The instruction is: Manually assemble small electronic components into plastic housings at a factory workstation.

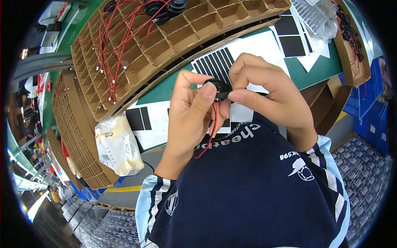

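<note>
My left hand (186, 107) holds a small round black speaker (222, 87) between thumb and fingers, above the table and in front of my chest. A thin red wire (215, 118) hangs from the speaker's underside and curves down over my shirt. My right hand (269, 89) is closed in a pinch at the speaker's right rim, thumb and index finger pressed to it. Whether a small piece also sits between those fingertips is hidden. Just behind the hands lies a white sheet with black strips (213, 64).
A divided cardboard tray (198, 27) spans the back, with black speakers and red wires (111, 53) in it. More sheets with black patches (289, 37) lie at the right. A white bag (119, 144) stands left; a cardboard box (351, 49) of wired parts stands right.
</note>
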Demonstrator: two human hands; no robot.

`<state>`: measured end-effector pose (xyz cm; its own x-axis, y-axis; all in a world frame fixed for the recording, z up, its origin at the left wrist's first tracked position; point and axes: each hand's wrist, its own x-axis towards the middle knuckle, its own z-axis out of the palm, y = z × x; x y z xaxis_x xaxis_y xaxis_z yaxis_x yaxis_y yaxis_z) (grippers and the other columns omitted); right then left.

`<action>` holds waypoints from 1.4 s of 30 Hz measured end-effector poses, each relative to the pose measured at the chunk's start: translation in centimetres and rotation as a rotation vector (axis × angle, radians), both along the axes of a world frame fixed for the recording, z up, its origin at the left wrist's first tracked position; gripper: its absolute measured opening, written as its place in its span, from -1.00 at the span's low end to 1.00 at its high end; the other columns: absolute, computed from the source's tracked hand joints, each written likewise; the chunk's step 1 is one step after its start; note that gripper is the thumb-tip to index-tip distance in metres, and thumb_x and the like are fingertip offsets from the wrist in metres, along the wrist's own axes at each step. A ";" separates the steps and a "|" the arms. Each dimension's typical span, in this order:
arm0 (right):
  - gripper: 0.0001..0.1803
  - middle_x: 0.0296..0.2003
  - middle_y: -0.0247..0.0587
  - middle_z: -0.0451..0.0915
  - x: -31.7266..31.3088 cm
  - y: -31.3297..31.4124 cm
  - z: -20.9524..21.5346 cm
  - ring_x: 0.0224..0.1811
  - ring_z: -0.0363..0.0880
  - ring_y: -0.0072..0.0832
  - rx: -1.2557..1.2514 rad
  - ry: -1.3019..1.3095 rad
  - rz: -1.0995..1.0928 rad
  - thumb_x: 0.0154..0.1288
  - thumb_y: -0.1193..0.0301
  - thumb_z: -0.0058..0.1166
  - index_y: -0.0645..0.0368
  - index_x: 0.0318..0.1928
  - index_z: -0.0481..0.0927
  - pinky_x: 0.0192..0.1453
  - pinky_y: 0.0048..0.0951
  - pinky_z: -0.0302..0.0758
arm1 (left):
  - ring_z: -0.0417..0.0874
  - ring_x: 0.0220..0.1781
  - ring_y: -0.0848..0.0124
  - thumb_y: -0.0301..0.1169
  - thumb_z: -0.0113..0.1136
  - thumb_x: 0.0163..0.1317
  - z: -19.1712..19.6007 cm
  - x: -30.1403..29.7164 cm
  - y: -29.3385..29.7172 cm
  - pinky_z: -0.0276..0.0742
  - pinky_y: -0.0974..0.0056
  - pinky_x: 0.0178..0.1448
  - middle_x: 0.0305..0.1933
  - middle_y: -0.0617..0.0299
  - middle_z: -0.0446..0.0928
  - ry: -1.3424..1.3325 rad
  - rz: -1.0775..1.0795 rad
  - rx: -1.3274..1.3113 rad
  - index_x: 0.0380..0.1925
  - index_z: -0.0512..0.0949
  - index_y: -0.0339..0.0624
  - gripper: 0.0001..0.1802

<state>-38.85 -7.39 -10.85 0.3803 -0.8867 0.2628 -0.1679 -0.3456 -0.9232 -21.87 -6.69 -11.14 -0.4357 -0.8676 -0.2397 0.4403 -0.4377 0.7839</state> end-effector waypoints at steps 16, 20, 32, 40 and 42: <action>-0.83 -0.55 -0.35 0.33 0.2 0.0 -1.1 -0.48 0.27 -0.57 0.141 -0.238 0.102 0.07 0.42 0.08 0.24 -0.53 0.42 -0.35 -0.57 0.22 | 0.19 -0.90 0.54 -0.12 -0.28 0.28 -0.3 0.4 0.3 0.12 0.56 -0.83 -0.64 -0.03 0.36 0.318 -0.171 0.146 -0.28 0.21 -0.18 -0.68; -0.81 -0.56 -0.36 0.33 0.3 -0.2 -1.0 -0.48 0.27 -0.58 0.143 -0.210 0.109 0.04 0.42 0.10 0.24 -0.54 0.41 -0.35 -0.58 0.22 | 0.29 -0.82 0.50 -0.13 -0.20 0.26 -1.0 0.6 0.2 0.22 0.51 -0.78 -0.52 -0.03 0.40 0.474 -0.158 0.142 -0.28 0.21 -0.19 -0.68; -0.87 -0.50 -0.40 0.35 0.7 0.5 -2.2 -0.43 0.27 -0.64 0.350 -0.631 0.294 0.00 0.50 0.14 0.21 -0.51 0.43 -0.30 -0.62 0.21 | 0.32 -0.87 0.48 -0.11 -0.15 0.23 -0.8 0.5 1.1 0.20 0.57 -0.79 -0.51 -0.07 0.44 0.460 -0.234 0.021 -0.22 0.16 -0.22 -0.62; -0.91 -0.39 -0.31 0.37 1.5 0.1 -2.9 -0.35 0.33 -0.62 0.385 -0.767 0.271 0.01 0.56 0.11 0.27 -0.42 0.49 -0.24 -0.62 0.28 | 0.32 -0.88 0.46 -0.11 -0.11 0.21 -0.9 0.4 0.5 0.21 0.53 -0.79 -0.60 -0.02 0.40 0.476 -0.187 -0.039 -0.26 0.14 -0.16 -0.64; -0.92 -0.38 -0.29 0.38 1.6 -0.1 -3.1 -0.33 0.34 -0.60 0.374 -0.788 0.265 0.00 0.57 0.10 0.27 -0.42 0.49 -0.22 -0.62 0.29 | 0.33 -0.88 0.45 -0.13 -0.09 0.21 -0.7 0.1 0.2 0.22 0.52 -0.79 -0.61 0.01 0.38 0.509 -0.183 -0.040 -0.27 0.14 -0.16 -0.65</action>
